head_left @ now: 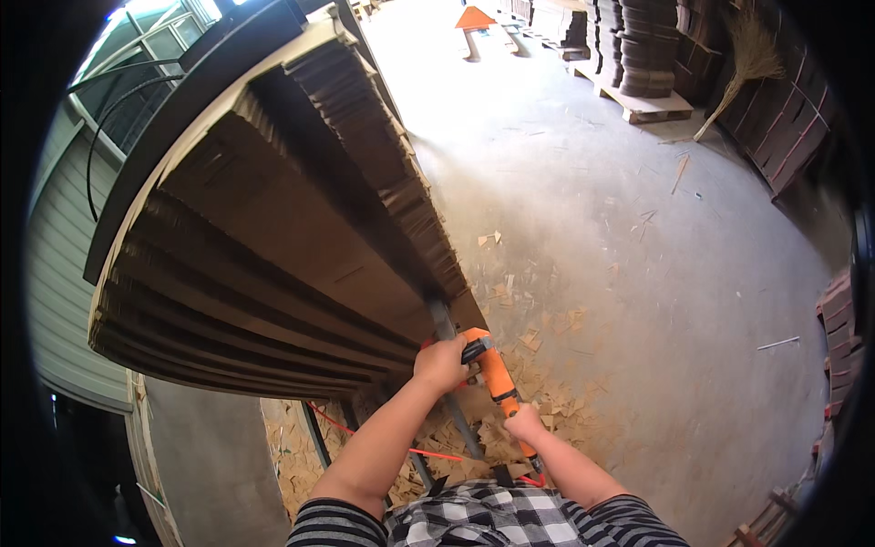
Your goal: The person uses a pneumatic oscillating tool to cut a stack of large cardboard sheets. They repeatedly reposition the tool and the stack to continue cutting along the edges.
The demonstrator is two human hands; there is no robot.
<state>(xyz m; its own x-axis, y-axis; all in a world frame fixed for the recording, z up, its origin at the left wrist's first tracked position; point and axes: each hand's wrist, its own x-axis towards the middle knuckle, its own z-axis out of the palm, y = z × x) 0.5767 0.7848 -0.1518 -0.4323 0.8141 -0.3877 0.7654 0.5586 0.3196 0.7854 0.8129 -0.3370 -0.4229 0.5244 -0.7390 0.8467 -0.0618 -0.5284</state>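
Note:
A long orange power tool slants across in front of my body, its head against the near right corner of a big stack of brown cardboard sheets. My left hand is closed around the black side handle near the tool's head. Farther back, my right hand grips the slim orange body. Just beyond my left hand a grey metal bar shows at the stack's edge. The tool's working end is mostly hidden behind my left hand and the cardboard.
Torn cardboard scraps litter the floor around my feet. A red cord runs low beside the tool. Cardboard piles stand on a wooden pallet at the far right, near a straw broom. An orange pallet truck is far ahead.

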